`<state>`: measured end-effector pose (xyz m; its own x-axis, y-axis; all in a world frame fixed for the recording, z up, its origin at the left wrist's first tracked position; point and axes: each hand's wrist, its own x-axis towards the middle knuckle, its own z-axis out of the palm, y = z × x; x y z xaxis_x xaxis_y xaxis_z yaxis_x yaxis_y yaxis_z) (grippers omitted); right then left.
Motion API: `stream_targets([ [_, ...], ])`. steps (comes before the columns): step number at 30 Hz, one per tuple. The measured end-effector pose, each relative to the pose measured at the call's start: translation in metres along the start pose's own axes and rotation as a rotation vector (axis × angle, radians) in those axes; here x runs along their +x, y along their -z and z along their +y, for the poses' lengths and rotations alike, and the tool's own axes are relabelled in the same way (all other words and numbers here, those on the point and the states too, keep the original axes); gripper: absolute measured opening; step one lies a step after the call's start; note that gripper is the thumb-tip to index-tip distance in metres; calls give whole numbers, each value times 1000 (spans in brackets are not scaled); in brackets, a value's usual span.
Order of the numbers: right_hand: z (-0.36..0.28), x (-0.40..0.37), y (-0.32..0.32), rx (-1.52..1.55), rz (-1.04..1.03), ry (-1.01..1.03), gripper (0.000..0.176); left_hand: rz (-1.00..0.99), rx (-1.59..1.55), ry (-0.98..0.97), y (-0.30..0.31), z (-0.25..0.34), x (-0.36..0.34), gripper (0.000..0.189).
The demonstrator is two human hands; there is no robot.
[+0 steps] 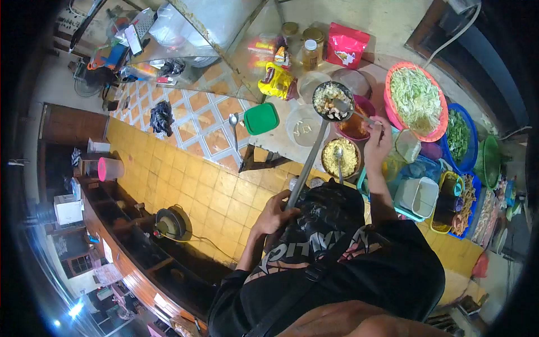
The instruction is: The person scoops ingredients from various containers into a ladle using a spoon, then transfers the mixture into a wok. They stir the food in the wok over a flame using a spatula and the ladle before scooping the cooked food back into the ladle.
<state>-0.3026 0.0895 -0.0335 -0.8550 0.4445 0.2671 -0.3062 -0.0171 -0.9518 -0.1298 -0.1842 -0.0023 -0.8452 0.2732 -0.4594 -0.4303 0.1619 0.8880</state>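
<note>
My left hand [275,213] is closed round the lower end of a long metal handle. At the handle's far end a dark ladle [333,101] holds chopped pale and brown pieces. My right hand [378,136] grips a metal spoon [359,115], its bowl in the ladle's contents. Just below the ladle is a red bowl [357,124] with reddish-orange food, partly hidden by the spoon and ladle. A bowl of yellow crumbly food [348,158] with a spoon in it sits left of my right wrist. A clear container [304,130] with a few pale pieces lies left of the ladle.
A pink basin of shredded cabbage [416,101] and a blue basin of greens [457,135] stand to the right. Jars [310,54] and a red packet [346,46] are behind. Left are a green lid [261,118] and a spoon [233,126]. A burner [170,223] is lower left.
</note>
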Motion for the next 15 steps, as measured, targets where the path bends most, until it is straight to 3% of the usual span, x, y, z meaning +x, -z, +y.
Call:
stream_targets([
  [3,-4,9,10,-14,14,39,18,32,-96,40,-6,-1,-3,44],
  [5,-2,14,21,-57,-11,82,18,105,-179,-33,-13,-12,-5,44],
  [7,6,20,31,-339,-109,89,19,117,-196,-5,-20,-3,-9,43],
  [8,15,22,35,-334,-131,90,19,113,-205,23,-24,1,-12,43],
  [10,31,27,37,-536,-141,241,16,130,-228,23,-31,2,-19,41],
  [15,37,38,46,-553,-205,209,17,182,-369,13,-62,8,-30,40],
])
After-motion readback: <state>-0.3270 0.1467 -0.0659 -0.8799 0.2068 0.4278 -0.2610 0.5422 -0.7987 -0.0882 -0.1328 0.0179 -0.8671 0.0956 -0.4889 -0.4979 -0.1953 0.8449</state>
